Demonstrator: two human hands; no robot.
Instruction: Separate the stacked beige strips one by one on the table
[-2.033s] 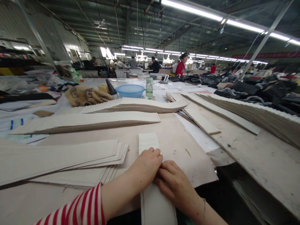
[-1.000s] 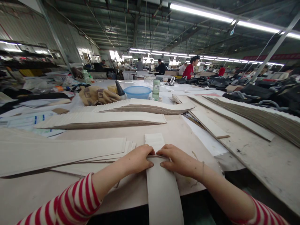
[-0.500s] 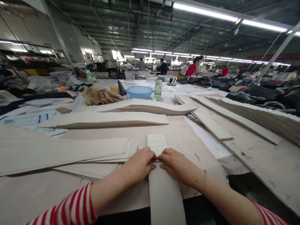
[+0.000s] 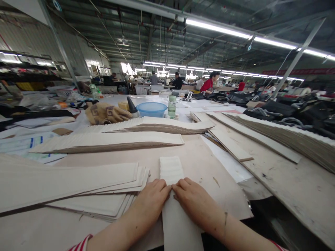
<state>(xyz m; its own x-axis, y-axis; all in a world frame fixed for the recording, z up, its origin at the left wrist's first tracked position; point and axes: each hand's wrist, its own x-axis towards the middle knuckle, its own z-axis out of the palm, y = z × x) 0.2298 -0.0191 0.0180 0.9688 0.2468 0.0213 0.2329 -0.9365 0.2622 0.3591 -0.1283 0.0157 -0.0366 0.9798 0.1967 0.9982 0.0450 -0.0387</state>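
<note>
A long cream strip (image 4: pixel 180 223) of flat, stiff-looking material runs from the table toward my body. Its far end shows faint cross ridges. My left hand (image 4: pixel 154 197) is closed at the strip's left side, fingertips pressed together on it. From the right, my right hand (image 4: pixel 191 195) pinches the same strip, and the two hands' fingertips meet at its middle. Both thumbs are mostly hidden under the hands. Left of my left hand lies a fanned pile of wider cream strips (image 4: pixel 91 177).
Beyond my hands lie stacks of cream strips (image 4: pixel 117 140), with more strips (image 4: pixel 282 134) on a board at the right. Farther back are a patterned cloth glove (image 4: pixel 104 113), a blue basin (image 4: pixel 151 109) and a green bottle (image 4: pixel 172 106). Several people work in the background.
The view has tilted and shifted slightly, so the tabletop sits lower and farther left. My fingers stay on the strip, and the thumbs, visible before, have tucked under the hands.
</note>
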